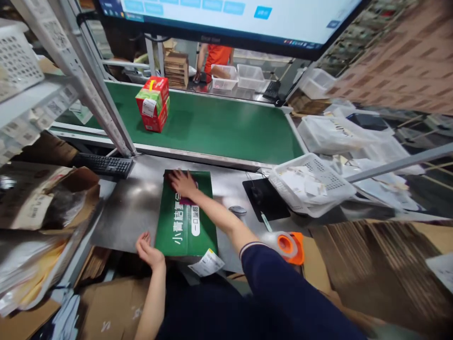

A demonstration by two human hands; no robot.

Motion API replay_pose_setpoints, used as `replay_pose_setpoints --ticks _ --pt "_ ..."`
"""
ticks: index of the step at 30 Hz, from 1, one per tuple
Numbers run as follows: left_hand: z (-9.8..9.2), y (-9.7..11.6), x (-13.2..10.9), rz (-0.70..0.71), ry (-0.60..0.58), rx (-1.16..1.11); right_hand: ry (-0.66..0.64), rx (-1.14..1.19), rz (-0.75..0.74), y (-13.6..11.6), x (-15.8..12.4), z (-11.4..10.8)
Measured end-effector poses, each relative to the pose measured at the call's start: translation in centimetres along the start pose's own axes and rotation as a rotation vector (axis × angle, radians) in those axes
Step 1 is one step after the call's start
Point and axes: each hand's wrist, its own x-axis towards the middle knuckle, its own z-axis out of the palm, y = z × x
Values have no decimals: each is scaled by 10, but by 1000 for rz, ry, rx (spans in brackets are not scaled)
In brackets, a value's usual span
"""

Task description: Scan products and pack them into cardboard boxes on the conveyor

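A green carton with white printed characters lies on the metal worktop in front of me. My right hand rests on its far end, fingers spread over the top. Beside the carton's near left corner is my left hand, its fingers loosely bent and nothing visible in them. A white shipping label sticks out past the carton's near right edge. Right of the carton lie a tape dispenser with a clear roll, a thin pale-handled tool and a mouse on a black pad.
Beyond the worktop runs a green conveyor belt carrying red boxes. A monitor hangs above. A white basket of papers stands right, near flattened cardboard. A keyboard sits left. A person in orange stands beyond.
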Motion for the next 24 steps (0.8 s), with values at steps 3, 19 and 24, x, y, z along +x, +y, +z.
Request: replay_pose_setpoints --ticks 3,19,24 --pt "-1 -2 0 22 -29 32 83 1 248 48 30 -21" --pt "1 8 11 132 -200 160 300 502 440 37 -208 59" --pt "9 13 18 159 -205 200 251 436 734 75 -185 31"
